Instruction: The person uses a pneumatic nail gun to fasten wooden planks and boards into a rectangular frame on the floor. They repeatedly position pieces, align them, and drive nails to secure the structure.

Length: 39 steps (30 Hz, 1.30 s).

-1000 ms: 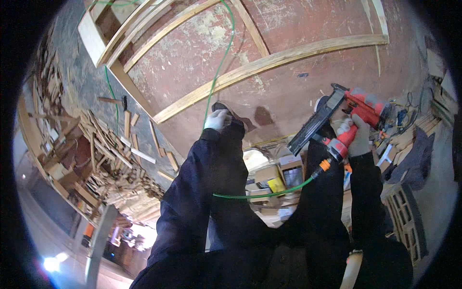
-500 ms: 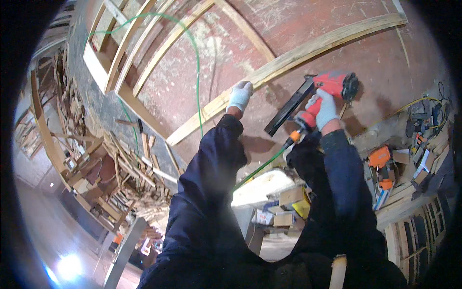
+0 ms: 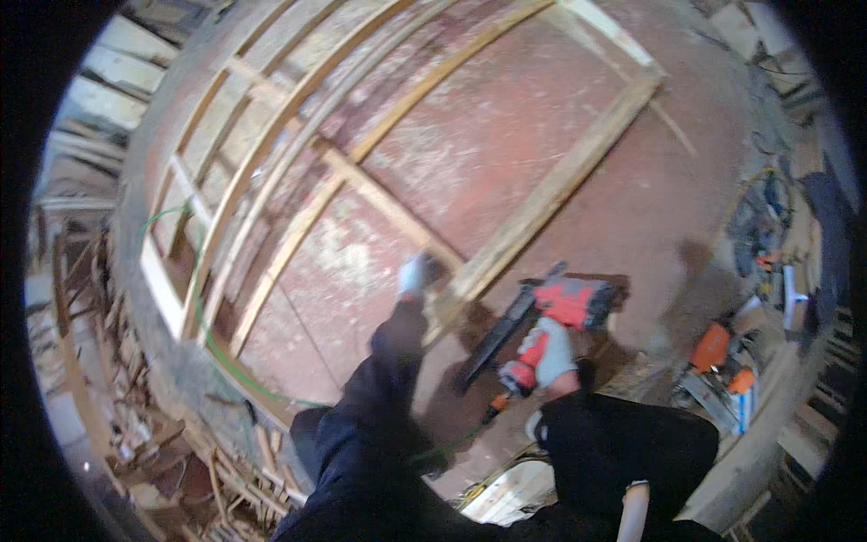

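Observation:
My right hand (image 3: 553,352), in a white glove, is wrapped round the handle of a red nail gun (image 3: 575,301). The gun's long black magazine slants down to the left, and a green air hose (image 3: 452,446) runs from its handle end. Left of the gun lies a long wooden beam (image 3: 564,187), the near side of a timber frame. My gloved left hand (image 3: 414,275) is by this beam, close to where a wooden crosspiece (image 3: 397,203) meets it. Motion smears its fingers, so their grip cannot be made out.
Curved wooden slats (image 3: 271,135) of the frame stretch across the red, worn floor at the upper left. Scrap wood (image 3: 203,470) is heaped at the lower left. An orange power tool (image 3: 712,348) lies to the right, near coiled cable (image 3: 763,212).
My view has turned and shifted, so the beam now runs more steeply. My left hand has moved along to the crosspiece joint. The nail gun stays in my right hand, now lower in view.

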{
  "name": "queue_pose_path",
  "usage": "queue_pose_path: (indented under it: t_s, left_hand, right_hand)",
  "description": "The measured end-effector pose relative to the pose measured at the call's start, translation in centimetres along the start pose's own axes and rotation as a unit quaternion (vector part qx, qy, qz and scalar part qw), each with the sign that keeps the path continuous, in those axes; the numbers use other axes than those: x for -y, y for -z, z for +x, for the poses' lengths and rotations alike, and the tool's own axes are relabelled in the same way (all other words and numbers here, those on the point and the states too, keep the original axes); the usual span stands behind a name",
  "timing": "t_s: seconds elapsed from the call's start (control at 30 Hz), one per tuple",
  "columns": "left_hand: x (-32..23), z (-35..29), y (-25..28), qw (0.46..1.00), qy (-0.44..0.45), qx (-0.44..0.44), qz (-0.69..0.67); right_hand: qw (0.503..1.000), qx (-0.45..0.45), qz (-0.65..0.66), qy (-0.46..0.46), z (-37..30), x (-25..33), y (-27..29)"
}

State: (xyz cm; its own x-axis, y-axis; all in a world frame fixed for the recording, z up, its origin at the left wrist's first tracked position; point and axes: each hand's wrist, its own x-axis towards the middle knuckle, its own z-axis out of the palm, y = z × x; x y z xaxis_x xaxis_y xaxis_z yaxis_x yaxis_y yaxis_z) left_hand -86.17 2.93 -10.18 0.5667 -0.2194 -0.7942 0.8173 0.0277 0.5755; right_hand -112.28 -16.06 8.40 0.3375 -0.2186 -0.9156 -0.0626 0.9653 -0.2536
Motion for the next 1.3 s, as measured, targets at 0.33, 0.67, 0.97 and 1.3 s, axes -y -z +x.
queue_pose_path:
  t_s: [0.33, 0.67, 0.97, 1.3]
  left_hand:
    - [0.1, 4.2, -1.1, 0.941, -0.159, -0.075, 0.290]
    - [-1.2, 3.2, -0.6, 0.998, -0.012, 0.056, -0.004]
    - [-2.2, 0.8, -1.7, 0.997, 0.012, 0.073, -0.024]
    - [-1.2, 2.1, -1.5, 0.999, -0.012, 0.043, -0.007]
  right_hand:
    - [0.998, 0.052, 0.002, 0.044, 0.9, -3.1, 0.3]
    - [0.992, 0.051, 0.063, 0.099, 1.6, -5.6, 4.0]
    - [0.967, 0.171, 0.180, 0.060, 2.5, -12.2, 3.4]
    - [0.973, 0.179, 0.114, 0.092, 1.4, -12.5, 2.9]
